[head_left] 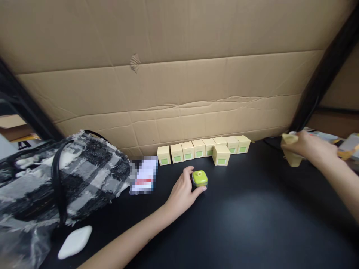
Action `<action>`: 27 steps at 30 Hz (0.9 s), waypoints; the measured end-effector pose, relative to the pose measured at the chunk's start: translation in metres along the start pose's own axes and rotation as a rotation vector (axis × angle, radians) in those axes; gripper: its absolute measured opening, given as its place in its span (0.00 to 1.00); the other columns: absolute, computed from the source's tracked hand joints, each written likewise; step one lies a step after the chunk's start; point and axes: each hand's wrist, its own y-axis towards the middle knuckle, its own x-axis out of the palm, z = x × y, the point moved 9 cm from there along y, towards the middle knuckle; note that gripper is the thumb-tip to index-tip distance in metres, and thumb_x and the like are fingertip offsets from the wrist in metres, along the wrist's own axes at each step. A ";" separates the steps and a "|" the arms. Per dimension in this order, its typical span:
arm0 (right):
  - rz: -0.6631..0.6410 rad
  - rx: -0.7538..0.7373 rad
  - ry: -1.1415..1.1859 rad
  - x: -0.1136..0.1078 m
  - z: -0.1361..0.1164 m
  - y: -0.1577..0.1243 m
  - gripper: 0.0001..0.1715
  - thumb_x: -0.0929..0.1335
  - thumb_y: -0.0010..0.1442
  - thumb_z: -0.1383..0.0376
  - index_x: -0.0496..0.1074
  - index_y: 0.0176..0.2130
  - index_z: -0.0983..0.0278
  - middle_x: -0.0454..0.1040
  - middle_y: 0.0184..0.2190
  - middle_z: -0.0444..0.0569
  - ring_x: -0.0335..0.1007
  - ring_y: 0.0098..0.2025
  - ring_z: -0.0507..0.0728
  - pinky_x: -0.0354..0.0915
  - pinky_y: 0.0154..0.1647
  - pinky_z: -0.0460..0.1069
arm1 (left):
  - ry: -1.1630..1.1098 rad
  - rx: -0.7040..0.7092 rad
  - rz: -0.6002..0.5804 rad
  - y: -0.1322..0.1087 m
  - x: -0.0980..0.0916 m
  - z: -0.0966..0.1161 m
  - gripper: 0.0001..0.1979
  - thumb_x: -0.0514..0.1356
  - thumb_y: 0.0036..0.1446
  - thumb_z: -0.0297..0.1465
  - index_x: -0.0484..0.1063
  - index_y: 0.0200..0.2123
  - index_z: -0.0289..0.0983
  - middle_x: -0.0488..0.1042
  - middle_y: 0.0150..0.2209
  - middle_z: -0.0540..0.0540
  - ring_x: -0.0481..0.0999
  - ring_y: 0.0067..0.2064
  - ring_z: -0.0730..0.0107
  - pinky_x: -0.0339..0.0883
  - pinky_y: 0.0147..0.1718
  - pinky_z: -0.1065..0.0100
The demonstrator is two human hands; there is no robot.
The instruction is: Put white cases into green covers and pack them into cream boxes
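A small rounded green case [200, 178] with a ring on top sits on the black table. The fingers and thumb of my left hand [186, 187] curve around its left side. At the right edge of the table, my right hand [307, 146] is closed on a pale yellow box [291, 151], which looks blurred and has its upper end open. Several small yellow boxes with green labels [199, 148] stand in a row at the back, and one more box [221, 155] stands just in front of that row.
A black and white checked bag [92, 172] lies at the left, with a white rounded object [75, 242] before it. A blurred-out packet [144, 175] is beside the bag. Tall cardboard [179, 82] closes off the back, between dark metal posts [322, 71].
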 end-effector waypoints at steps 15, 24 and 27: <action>-0.220 -1.158 0.879 -0.046 -0.190 -0.192 0.40 0.66 0.53 0.74 0.53 0.62 0.58 0.65 0.52 0.54 0.63 0.57 0.59 0.66 0.55 0.52 | -0.755 -0.248 -0.165 -0.055 0.011 -0.006 0.30 0.41 0.58 0.57 0.62 0.43 0.37 0.71 0.30 0.46 0.69 0.21 0.71 0.61 0.17 0.70; -0.997 -0.560 1.476 0.013 -0.198 -0.224 0.30 0.71 0.58 0.59 0.53 0.54 0.52 0.68 0.47 0.48 0.69 0.48 0.56 0.67 0.48 0.54 | -0.868 -0.045 -0.143 -0.073 0.002 0.015 0.42 0.68 0.45 0.49 0.53 0.59 0.46 0.68 0.51 0.41 0.69 0.52 0.55 0.60 0.50 0.57; -1.003 -0.508 1.471 0.023 -0.199 -0.234 0.26 0.72 0.57 0.55 0.57 0.49 0.52 0.67 0.46 0.46 0.68 0.47 0.55 0.67 0.47 0.52 | -0.914 -0.158 -0.137 -0.078 0.009 0.019 0.38 0.67 0.50 0.44 0.50 0.59 0.49 0.67 0.53 0.41 0.71 0.51 0.54 0.62 0.50 0.53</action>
